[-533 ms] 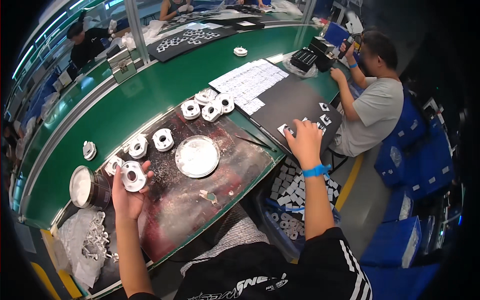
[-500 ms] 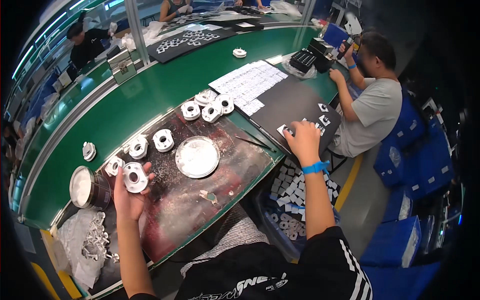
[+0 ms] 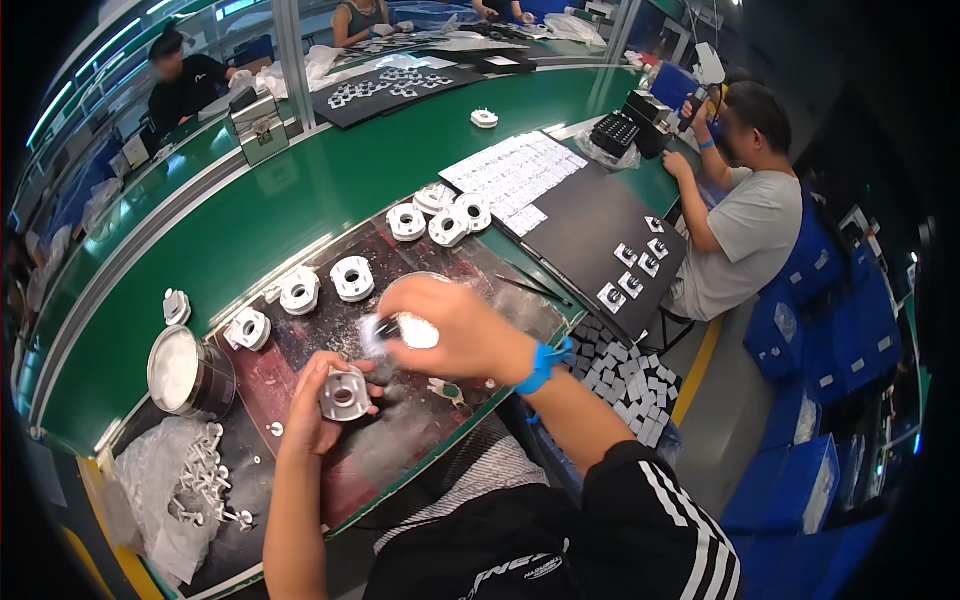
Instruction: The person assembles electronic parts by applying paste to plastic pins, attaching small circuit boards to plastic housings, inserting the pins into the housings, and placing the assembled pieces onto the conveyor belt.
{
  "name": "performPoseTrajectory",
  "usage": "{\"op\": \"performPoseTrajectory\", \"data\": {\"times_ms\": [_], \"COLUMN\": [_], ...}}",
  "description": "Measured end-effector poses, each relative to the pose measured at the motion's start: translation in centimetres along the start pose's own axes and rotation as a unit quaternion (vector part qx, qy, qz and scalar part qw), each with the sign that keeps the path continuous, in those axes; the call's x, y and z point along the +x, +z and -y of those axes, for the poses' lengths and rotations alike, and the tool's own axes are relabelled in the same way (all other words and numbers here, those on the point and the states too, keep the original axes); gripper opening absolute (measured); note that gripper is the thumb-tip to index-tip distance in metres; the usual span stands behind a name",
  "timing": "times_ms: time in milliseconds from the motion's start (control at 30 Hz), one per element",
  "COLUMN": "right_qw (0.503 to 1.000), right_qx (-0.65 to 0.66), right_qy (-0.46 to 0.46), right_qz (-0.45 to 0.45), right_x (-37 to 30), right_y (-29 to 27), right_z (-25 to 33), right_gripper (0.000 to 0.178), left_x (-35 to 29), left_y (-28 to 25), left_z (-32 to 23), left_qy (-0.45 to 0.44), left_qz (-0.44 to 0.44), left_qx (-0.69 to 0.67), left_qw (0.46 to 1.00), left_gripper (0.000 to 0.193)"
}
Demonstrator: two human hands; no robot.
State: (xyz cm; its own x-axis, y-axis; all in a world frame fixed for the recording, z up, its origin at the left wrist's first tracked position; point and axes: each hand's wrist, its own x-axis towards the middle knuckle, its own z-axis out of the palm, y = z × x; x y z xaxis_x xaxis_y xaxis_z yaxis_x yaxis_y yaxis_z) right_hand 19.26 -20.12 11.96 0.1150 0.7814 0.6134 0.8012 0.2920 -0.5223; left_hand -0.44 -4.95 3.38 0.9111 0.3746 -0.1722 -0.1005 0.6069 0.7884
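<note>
My left hand [image 3: 310,410] grips a white round housing [image 3: 345,397] with a hole in its middle, over the dark, stained work board [image 3: 375,460]. My right hand [image 3: 455,325], a blue band at its wrist, pinches a small white square piece with a dark centre [image 3: 377,334]. Motion blurs that piece, just above and beside the housing. Below the right hand lies a round white lid [image 3: 420,330], mostly hidden. Several similar white housings [image 3: 300,291] rest beyond my hands. More small square pieces with dark centres [image 3: 630,284] sit on a black panel at the right.
An open tub of white stuff [image 3: 180,372] and a clear bag with white stemmed parts [image 3: 195,480] stand at the left. Thin dark tweezers [image 3: 530,286] lie by the board's right edge. A bin of white squares [image 3: 625,385] is below. A co-worker [image 3: 750,200] sits at the right.
My right hand has come from the black panel to the housing, now with a small square piece in its fingers. My left hand has moved right with the housing.
</note>
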Motion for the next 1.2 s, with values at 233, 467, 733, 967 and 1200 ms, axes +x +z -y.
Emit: {"op": "performPoseTrajectory", "data": {"times_ms": [233, 467, 733, 967, 1200], "right_qw": [0.993, 0.993, 0.864, 0.791, 0.818], "right_qx": [0.071, 0.085, 0.44, 0.546, 0.531], "right_qy": [-0.051, -0.054, 0.223, 0.253, 0.223], "right_qz": [0.075, 0.063, 0.102, 0.113, 0.017], "right_x": [4.6, 6.4, 4.6, 4.8, 4.5], "right_y": [6.3, 9.0, 11.2, 11.6, 12.0], "right_z": [0.6, -0.5, -0.9, -1.9, -2.6], "right_gripper": [0.025, 0.029, 0.065, 0.061, 0.056], "left_x": [0.2, 0.1, 0.4, 0.2, 0.3], "left_y": [0.4, -1.6, -1.3, -1.1, -1.5], "left_z": [-1.4, -2.0, -1.3, -1.7, -1.9], "left_qy": [0.053, 0.079, 0.067, 0.057, 0.046], "left_qz": [-0.103, -0.104, -0.071, -0.047, -0.02], "left_qx": [-0.004, -0.02, -0.139, -0.166, -0.208], "left_qw": [0.993, 0.991, 0.985, 0.983, 0.977], "left_gripper": [0.046, 0.039, 0.045, 0.045, 0.052]}}
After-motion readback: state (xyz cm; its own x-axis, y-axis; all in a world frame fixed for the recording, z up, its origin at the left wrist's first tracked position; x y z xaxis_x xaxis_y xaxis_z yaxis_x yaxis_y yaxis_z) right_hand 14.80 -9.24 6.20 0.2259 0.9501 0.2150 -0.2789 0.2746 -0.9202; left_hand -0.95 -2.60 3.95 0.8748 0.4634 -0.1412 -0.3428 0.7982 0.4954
